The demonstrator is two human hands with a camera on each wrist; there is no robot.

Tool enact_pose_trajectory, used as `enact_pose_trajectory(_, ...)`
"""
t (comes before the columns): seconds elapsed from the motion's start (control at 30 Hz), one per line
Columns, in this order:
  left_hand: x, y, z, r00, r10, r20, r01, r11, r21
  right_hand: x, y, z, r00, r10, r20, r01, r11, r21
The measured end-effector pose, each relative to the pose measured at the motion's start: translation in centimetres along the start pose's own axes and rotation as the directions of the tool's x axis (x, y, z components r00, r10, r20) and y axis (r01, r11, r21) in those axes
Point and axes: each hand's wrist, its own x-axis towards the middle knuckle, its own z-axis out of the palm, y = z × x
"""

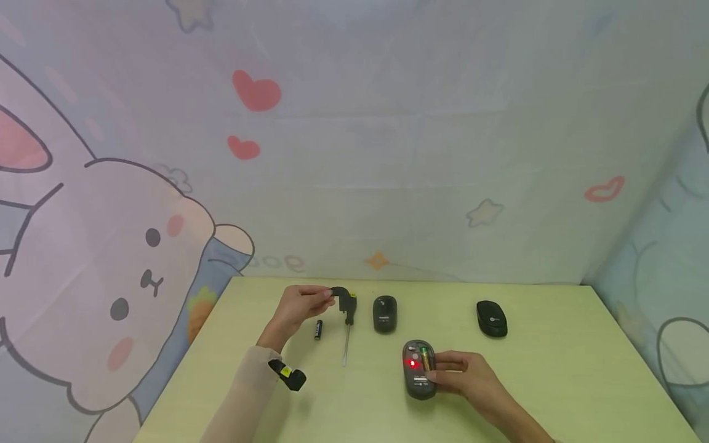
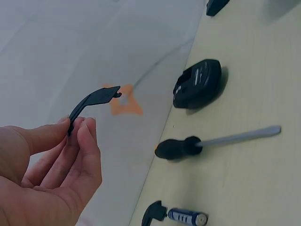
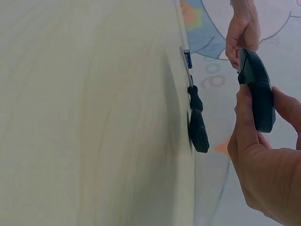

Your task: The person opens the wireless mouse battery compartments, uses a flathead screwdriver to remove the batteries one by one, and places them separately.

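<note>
My left hand [image 1: 299, 304] pinches one end of a thin, curved black battery cover [image 2: 101, 96] between thumb and fingers, raised above the table. In the head view this cover overlaps the screwdriver [image 1: 346, 344], which lies beyond it. My right hand [image 1: 471, 378] grips a dark computer mouse [image 1: 419, 386] by its side, in the air. The mouse's underside faces the head camera. A red light [image 1: 412, 363] glows on it, and a green and gold battery [image 1: 424, 357] shows in its slot.
On the pale table [image 1: 354, 412], a small dark battery [image 1: 318, 330] lies left of the screwdriver, near another curved black piece [image 2: 153, 214]. A second black mouse [image 1: 384, 314] sits right of the screwdriver, a third [image 1: 492, 319] farther right. A printed cloth [image 1: 354, 154] hangs behind.
</note>
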Motion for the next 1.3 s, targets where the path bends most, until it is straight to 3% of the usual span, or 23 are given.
enact_pose_trajectory(0.47,2.4,-0.9,-3.4,0.996,0.002,-0.093,-0.004,1.000,-0.022,-0.1,0.2,-0.2,1.000,-0.007,0.008,0.007,1.000,0.003)
enact_pose_trajectory(0.8,3.8,-2.3,-6.0,0.987,-0.041,-0.156,0.043,0.999,0.011,-0.3,0.3,-0.6,0.999,-0.036,0.038,0.034,0.998,0.051)
enact_pose_trajectory(1.03,4.0,-3.9,-8.0,0.973,-0.092,-0.212,0.096,0.995,0.008,-0.5,0.6,-0.8,0.999,-0.027,0.034,0.026,0.999,0.035)
enact_pose_trajectory(1.3,4.6,-4.5,-9.2,0.969,-0.071,-0.235,0.090,0.994,0.069,-0.4,0.7,-1.0,0.997,-0.061,0.051,0.058,0.997,0.059)
